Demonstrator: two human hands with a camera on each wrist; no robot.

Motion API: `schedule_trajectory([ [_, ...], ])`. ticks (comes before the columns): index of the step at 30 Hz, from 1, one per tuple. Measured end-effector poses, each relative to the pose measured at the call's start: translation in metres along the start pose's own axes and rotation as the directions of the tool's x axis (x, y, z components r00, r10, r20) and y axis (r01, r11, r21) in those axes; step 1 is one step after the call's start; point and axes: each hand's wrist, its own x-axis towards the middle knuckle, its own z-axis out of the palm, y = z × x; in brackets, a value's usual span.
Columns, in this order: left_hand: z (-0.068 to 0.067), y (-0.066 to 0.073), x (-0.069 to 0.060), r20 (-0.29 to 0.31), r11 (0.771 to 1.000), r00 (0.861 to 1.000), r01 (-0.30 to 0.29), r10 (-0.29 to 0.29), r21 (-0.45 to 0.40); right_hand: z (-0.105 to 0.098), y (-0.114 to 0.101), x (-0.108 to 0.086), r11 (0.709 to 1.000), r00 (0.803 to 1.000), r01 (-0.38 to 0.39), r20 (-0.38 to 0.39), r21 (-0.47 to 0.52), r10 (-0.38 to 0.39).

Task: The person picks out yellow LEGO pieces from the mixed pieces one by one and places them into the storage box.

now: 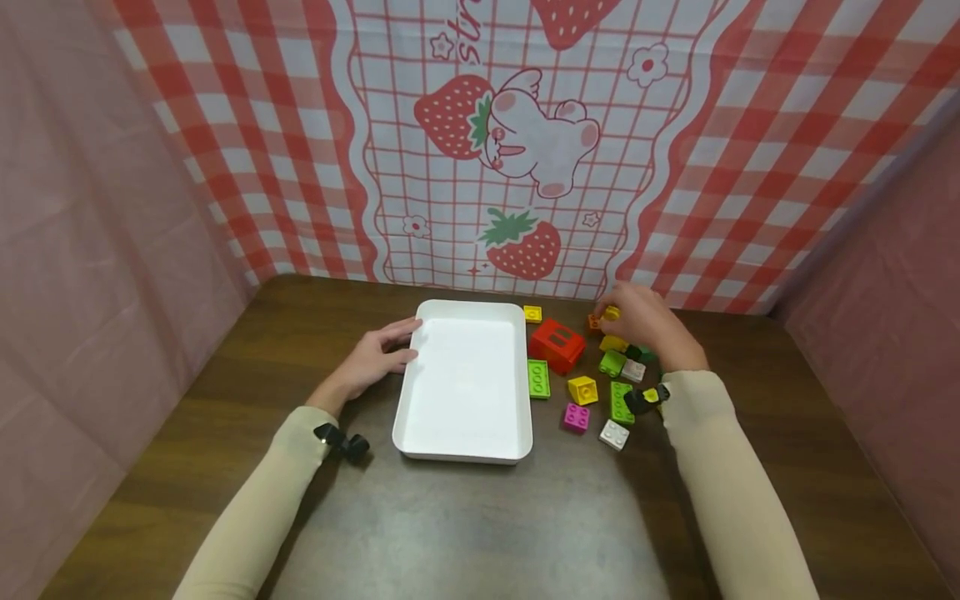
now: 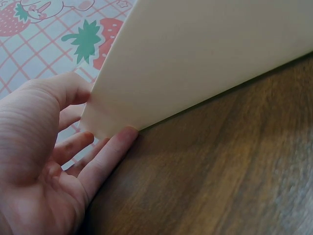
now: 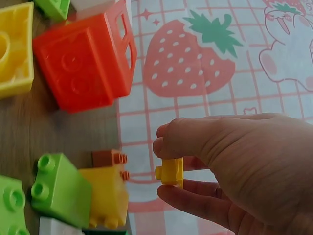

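A white tray (image 1: 465, 392) lies on the table, and my left hand (image 1: 372, 358) touches the outside of its left wall. In the left wrist view, fingertips (image 2: 128, 133) rest against the pale tray wall (image 2: 195, 58) near a corner. My right hand (image 1: 641, 321) is at the back right, above the bricks. It pinches a small yellow brick (image 3: 172, 171) between thumb and fingers. Near that hand are an orange brick (image 3: 105, 158), a yellow brick (image 3: 107, 191) and a light green brick (image 3: 61, 191).
Right of the tray lie a red block with openings (image 1: 557, 346), a green plate (image 1: 538, 379), a yellow brick (image 1: 582, 390), a magenta brick (image 1: 577, 417), a white brick (image 1: 614, 434) and a green brick (image 1: 621, 402). A strawberry-print cloth (image 1: 517, 167) hangs behind the table.
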Motion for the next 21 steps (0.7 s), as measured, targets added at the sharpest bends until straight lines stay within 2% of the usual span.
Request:
schedule_trajectory([
  [4,0.000,0.001,0.000,-0.006,1.000,1.000,0.007,-0.007,0.006,0.000,-0.006,0.005,1.000,1.000,0.026,-0.004,0.009,-0.026],
  [12,0.001,0.000,0.001,-0.009,1.000,1.000,0.004,-0.004,0.010,0.001,-0.019,0.013,0.994,0.997,0.081,0.003,-0.074,-0.081],
  [17,-0.001,0.001,0.000,-0.008,1.000,1.000,0.001,-0.001,0.023,0.006,-0.028,0.020,0.998,0.998,0.057,0.041,-0.022,-0.056],
  [21,0.000,0.001,-0.001,0.001,1.000,1.000,0.002,-0.002,0.016,0.009,-0.034,0.021,0.998,0.998,0.056,0.040,-0.013,-0.055],
])
